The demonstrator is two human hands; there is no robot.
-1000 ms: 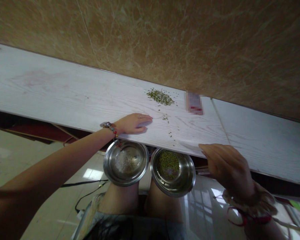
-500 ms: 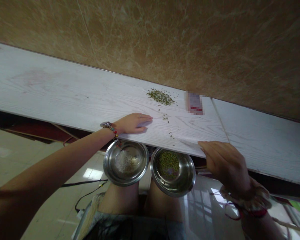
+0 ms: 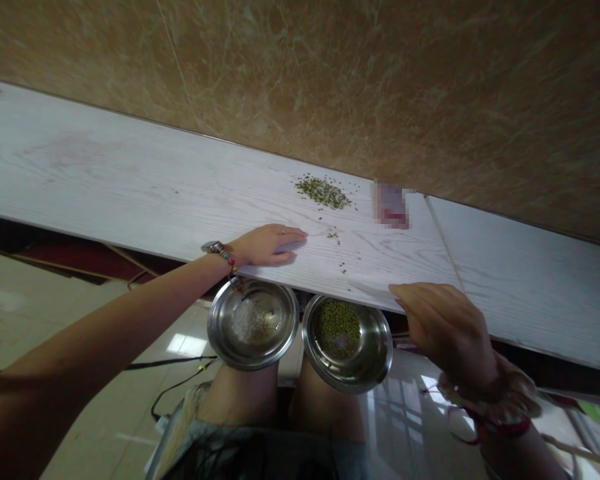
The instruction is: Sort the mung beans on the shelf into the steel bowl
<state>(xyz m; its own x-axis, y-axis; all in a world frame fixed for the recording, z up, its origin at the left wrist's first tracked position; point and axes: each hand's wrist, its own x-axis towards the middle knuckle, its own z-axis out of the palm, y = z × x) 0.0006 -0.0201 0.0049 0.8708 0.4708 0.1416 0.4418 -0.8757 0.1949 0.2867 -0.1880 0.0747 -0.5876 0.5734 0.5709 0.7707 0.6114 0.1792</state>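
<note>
The right hand (image 3: 443, 327) is closed in a pinch and holds one end of a thin, pale strip (image 3: 373, 288). The strip is long and skinny. Its long way runs from side to side, almost along the front edge of the white board (image 3: 130, 180). Its free end points left, away from the right hand and toward the side where the left hand (image 3: 270, 245) is. The strip sticks out to the left of the right hand's fingertips, low over the board, near the front edge. It is pale on pale, so I can't tell if all of it touches the board.

The left hand is flat on the board with its fingers out straight to the right and its thumb a bit apart. It holds nothing. The free end of the strip is well apart from it.

Behind the strip is a small trail of green beans (image 3: 333, 235). It leads back to a pile (image 3: 324, 192) of green beans and white bits. A blurry packet (image 3: 392, 207) is to the right of the pile.

Just below the board are two shiny bowls. The right bowl (image 3: 376, 337) has green beans inside, and the left bowl (image 3: 283, 310) has white grains (image 3: 247, 321).
</note>
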